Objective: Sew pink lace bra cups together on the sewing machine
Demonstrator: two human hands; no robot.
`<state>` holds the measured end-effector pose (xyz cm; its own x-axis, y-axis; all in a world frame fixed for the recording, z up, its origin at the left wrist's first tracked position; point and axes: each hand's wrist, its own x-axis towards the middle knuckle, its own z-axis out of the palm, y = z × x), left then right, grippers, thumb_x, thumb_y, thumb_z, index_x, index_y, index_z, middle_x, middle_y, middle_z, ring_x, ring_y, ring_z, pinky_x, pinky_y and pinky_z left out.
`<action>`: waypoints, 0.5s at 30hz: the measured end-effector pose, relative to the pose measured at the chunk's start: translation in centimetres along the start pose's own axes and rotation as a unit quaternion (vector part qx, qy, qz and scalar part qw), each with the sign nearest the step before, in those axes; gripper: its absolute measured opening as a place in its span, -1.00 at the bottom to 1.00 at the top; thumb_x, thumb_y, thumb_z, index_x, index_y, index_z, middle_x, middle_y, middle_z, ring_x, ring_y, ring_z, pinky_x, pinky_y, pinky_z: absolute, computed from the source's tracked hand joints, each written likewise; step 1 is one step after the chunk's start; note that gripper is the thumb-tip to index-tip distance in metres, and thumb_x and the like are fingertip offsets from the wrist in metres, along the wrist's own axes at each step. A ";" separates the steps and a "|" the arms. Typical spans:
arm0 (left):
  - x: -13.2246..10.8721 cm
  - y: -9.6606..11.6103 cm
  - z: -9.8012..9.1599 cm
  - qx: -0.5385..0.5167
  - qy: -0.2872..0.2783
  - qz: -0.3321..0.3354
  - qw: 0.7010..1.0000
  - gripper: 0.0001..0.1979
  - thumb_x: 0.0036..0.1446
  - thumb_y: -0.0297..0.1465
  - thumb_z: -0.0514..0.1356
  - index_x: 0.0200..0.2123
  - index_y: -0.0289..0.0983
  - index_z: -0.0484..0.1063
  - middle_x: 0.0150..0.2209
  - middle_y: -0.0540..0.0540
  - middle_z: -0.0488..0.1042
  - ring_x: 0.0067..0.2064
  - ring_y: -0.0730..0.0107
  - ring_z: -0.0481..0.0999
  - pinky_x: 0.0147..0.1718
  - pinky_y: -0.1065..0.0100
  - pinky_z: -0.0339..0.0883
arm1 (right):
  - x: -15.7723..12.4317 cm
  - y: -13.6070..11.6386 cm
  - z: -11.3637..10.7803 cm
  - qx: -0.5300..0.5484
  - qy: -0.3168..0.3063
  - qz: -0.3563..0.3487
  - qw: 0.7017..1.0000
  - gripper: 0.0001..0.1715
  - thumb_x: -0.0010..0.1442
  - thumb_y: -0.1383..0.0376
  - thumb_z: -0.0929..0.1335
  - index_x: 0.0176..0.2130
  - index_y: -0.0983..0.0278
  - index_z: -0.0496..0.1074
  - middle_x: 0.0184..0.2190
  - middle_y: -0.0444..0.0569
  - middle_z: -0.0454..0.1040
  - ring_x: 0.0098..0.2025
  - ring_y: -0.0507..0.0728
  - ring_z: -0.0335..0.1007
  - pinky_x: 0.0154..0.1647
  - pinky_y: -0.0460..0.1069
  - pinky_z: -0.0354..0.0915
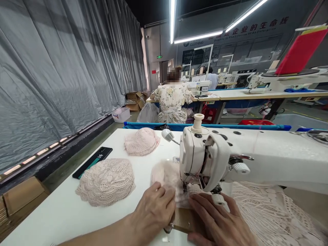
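Note:
A white sewing machine (276, 153) stands on the right of the white table, its needle area low at the left end. Pale pink fabric (164, 174) lies under and beside the presser foot. My left hand (157, 205) is closed on the left edge of this fabric, fingers bent and pinching. With fingers stretched out, my right hand (217, 215) lies flat over the fabric just right of the needle, pressing it down. The needle tip and the fabric under my right fingers are partly hidden.
Stacked lace pieces (107, 181) and pink cup-shaped pieces (142, 141) lie left on the table (64, 212). A dark phone (94, 160) is beside them. More lace (276, 212) lies at right. Ahead, a person in a floral top (173, 100) sits at another machine.

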<state>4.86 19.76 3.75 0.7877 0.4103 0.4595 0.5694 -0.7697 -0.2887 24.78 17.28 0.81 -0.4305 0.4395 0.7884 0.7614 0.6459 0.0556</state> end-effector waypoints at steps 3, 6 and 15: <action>-2.1 2.0 -1.7 0.002 0.039 -0.012 0.999 -0.83 0.10 -0.62 0.03 -0.48 -0.35 0.33 -0.19 -0.14 0.47 -0.41 0.43 0.35 -0.40 0.35 0.24 | 0.1 -1.6 -0.3 0.059 -0.013 0.006 0.998 -0.50 0.35 0.12 0.06 -0.26 0.26 0.45 -0.32 -0.05 0.56 -0.28 0.15 0.43 -0.14 0.11 0.07; -3.6 3.2 -3.0 0.008 0.055 0.001 0.998 -0.79 0.08 -0.63 0.01 -0.55 -0.33 0.30 -0.30 -0.11 0.49 -0.48 0.44 0.31 -0.48 0.37 0.17 | 0.3 -2.0 -1.6 0.115 -0.072 -0.010 0.991 -0.44 0.39 0.27 -0.02 -0.28 0.25 0.44 -0.35 -0.06 0.53 -0.28 0.11 0.40 -0.20 0.06 0.10; -5.1 2.4 -7.7 -0.081 -0.127 0.016 0.988 -0.77 0.13 -0.43 0.16 -0.56 -0.28 0.24 -0.57 0.03 0.39 -0.52 0.46 0.25 -0.49 0.36 0.05 | -0.4 -0.7 -3.7 0.155 -0.160 -0.135 0.965 -0.55 0.35 0.38 0.00 -0.12 0.37 0.38 -0.27 0.10 0.50 -0.36 0.11 0.40 -0.44 -0.02 0.27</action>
<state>0.40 12.11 7.22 0.8497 0.4788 0.2207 0.5149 -0.8436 -0.1521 26.27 14.35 2.75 -0.7589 0.3668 0.5380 0.4402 0.8979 0.0087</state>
